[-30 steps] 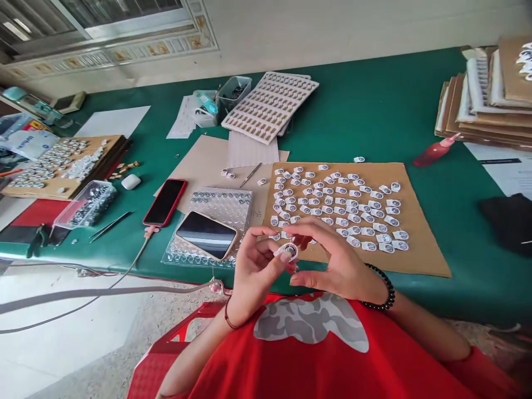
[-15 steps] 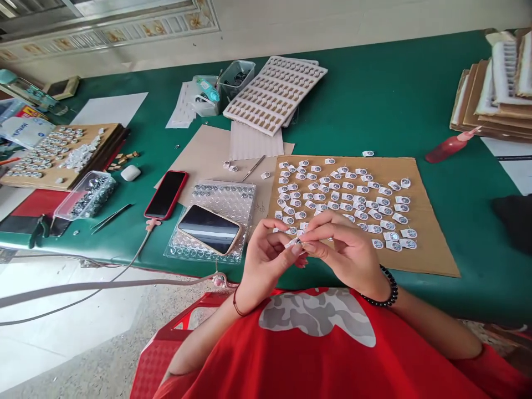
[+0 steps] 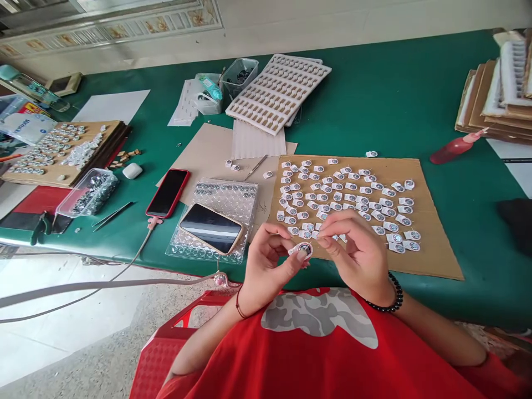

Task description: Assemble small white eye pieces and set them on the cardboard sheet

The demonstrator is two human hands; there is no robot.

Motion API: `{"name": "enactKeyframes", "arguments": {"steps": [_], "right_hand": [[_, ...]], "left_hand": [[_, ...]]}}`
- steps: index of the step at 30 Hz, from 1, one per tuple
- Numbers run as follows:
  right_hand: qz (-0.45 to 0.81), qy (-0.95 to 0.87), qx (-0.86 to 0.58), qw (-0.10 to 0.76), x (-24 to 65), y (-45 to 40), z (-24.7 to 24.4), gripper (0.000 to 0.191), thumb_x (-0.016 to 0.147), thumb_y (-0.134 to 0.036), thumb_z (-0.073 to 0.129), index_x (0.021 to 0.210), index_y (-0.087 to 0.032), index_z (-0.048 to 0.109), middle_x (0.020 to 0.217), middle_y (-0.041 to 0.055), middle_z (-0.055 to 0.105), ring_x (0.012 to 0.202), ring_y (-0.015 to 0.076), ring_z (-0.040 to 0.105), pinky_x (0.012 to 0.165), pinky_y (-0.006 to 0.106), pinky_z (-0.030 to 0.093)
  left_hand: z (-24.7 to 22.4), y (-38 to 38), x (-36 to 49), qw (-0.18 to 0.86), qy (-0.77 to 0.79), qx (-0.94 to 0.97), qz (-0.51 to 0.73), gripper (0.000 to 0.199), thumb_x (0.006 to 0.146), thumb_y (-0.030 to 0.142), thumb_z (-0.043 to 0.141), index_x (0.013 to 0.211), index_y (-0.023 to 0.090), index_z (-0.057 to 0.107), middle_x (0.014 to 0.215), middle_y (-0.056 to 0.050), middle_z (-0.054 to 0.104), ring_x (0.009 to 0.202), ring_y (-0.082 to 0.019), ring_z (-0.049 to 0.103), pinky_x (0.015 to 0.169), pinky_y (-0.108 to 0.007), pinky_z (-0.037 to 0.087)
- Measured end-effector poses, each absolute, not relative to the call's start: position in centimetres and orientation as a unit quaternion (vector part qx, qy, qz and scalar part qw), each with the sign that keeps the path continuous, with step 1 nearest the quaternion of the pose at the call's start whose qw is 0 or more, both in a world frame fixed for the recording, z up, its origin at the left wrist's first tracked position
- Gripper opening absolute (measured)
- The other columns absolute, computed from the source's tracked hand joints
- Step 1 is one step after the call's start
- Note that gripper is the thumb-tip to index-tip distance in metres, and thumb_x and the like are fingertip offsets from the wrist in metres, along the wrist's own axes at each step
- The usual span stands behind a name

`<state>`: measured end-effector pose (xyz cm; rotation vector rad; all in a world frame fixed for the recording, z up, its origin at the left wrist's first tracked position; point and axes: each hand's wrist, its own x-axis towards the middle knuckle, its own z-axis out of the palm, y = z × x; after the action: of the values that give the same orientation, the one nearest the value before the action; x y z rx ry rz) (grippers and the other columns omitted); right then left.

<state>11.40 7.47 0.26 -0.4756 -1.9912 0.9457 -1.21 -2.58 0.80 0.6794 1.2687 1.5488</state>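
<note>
table (image 3: 394,105) wide behind cardboard (image 3: 434,252); hands (image 3: 268,266), tag (image 3: 306,247) at front edge

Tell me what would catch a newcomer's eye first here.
Likely the cardboard, covered with dozens of small white tags, on the green table. At its near edge, the left hand holds a similar tag, the right hand close beside it. The red-cased phone, left of both hands, stands out next.

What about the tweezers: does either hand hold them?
No, the tweezers lie on the green table, beside the clear box.
</note>
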Motion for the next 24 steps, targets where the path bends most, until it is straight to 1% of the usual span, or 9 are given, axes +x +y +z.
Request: {"name": "enactKeyframes", "arguments": {"steps": [3, 5, 8, 10, 12, 16, 19, 24], "right_hand": [[0.408, -0.782, -0.197, 0.428, 12.2, 7.3, 0.4, 0.016, 0.079, -0.006, 0.054, 0.091, -0.016, 0.053, 0.09, 0.0051, 0.055, 0.09, 0.0117, 0.054, 0.075, 0.026, 0.048], [0.4, -0.788, -0.196, 0.424, 12.6, 7.2, 0.6, 0.021, 0.079, -0.006, 0.054, 0.097, -0.017, 0.053, 0.093, 0.006, 0.055, 0.093, 0.0128, 0.054, 0.077, 0.028, 0.048], [0.327, -0.842, -0.148, 0.403, 12.8, 7.2, 1.2, 0.031, 0.077, -0.01, 0.058, 0.107, -0.016, 0.052, 0.102, 0.008, 0.056, 0.1, 0.0146, 0.054, 0.083, 0.03, 0.048], [0.257, -0.885, -0.107, 0.372, 12.8, 7.3, 1.5, 0.037, 0.077, -0.013, 0.06, 0.112, -0.015, 0.051, 0.11, 0.0094, 0.055, 0.105, 0.0162, 0.052, 0.087, 0.031, 0.048], [0.208, -0.914, -0.09, 0.335, 12.7, 7.5, 1.7, 0.038, 0.077, -0.013, 0.061, 0.114, -0.015, 0.052, 0.112, 0.0085, 0.056, 0.106, 0.0174, 0.051, 0.089, 0.033, 0.047], [0.184, -0.93, -0.103, 0.301, 12.7, 7.6, 1.4, 0.029, 0.079, -0.014, 0.059, 0.108, -0.016, 0.056, 0.099, 0.0032, 0.061, 0.095, 0.0158, 0.051, 0.083, 0.034, 0.047], [0.182, -0.934, -0.124, 0.282, 12.9, 7.6, 0.8, 0.019, 0.083, -0.018, 0.055, 0.102, -0.017, 0.058, 0.097, 0.0007, 0.062, 0.093, 0.0152, 0.051, 0.079, 0.033, 0.046], [0.18, -0.931, -0.147, 0.281, 13.3, 8.0, 0.2, 0.012, 0.086, -0.024, 0.053, 0.095, -0.018, 0.058, 0.093, -0.0025, 0.06, 0.091, 0.0125, 0.049, 0.082, 0.031, 0.044]], "left_hand": [[0.9, -2.6, -1.1, 0.466, 0.549, 0.287, 0.631, 0.031, 0.076, 0.024, 0.066, 0.088, 0.019, 0.038, 0.062, 0.006, 0.056, 0.059, -0.008, 0.06, 0.059, -0.017, 0.05], [0.9, -2.6, -1.0, 0.455, 0.566, 0.294, 0.621, 0.031, 0.076, 0.025, 0.066, 0.088, 0.019, 0.038, 0.064, 0.005, 0.057, 0.06, -0.008, 0.061, 0.06, -0.017, 0.048], [0.9, -2.6, -0.8, 0.45, 0.583, 0.299, 0.606, 0.032, 0.076, 0.026, 0.066, 0.09, 0.019, 0.039, 0.065, 0.004, 0.057, 0.061, -0.007, 0.059, 0.06, -0.016, 0.046], [0.9, -2.5, -0.8, 0.449, 0.589, 0.299, 0.601, 0.032, 0.075, 0.026, 0.066, 0.091, 0.019, 0.04, 0.065, 0.004, 0.057, 0.061, -0.005, 0.056, 0.059, -0.014, 0.043], [0.8, -2.5, -0.9, 0.452, 0.589, 0.309, 0.595, 0.03, 0.076, 0.026, 0.066, 0.092, 0.019, 0.042, 0.066, 0.004, 0.056, 0.062, -0.004, 0.054, 0.06, -0.013, 0.043], [0.5, -2.6, -1.4, 0.473, 0.6, 0.337, 0.55, 0.028, 0.077, 0.028, 0.065, 0.093, 0.018, 0.044, 0.07, 0.003, 0.055, 0.066, -0.005, 0.053, 0.065, -0.015, 0.046], [0.1, -2.5, -1.7, 0.501, 0.616, 0.345, 0.501, 0.033, 0.078, 0.032, 0.063, 0.099, 0.018, 0.042, 0.072, 0.002, 0.058, 0.067, -0.007, 0.057, 0.066, -0.017, 0.047], [0.0, -1.6, -1.8, 0.521, 0.621, 0.352, 0.468, 0.04, 0.079, 0.036, 0.062, 0.106, 0.019, 0.038, 0.071, 0.003, 0.057, 0.067, -0.007, 0.059, 0.066, -0.016, 0.049]]}}
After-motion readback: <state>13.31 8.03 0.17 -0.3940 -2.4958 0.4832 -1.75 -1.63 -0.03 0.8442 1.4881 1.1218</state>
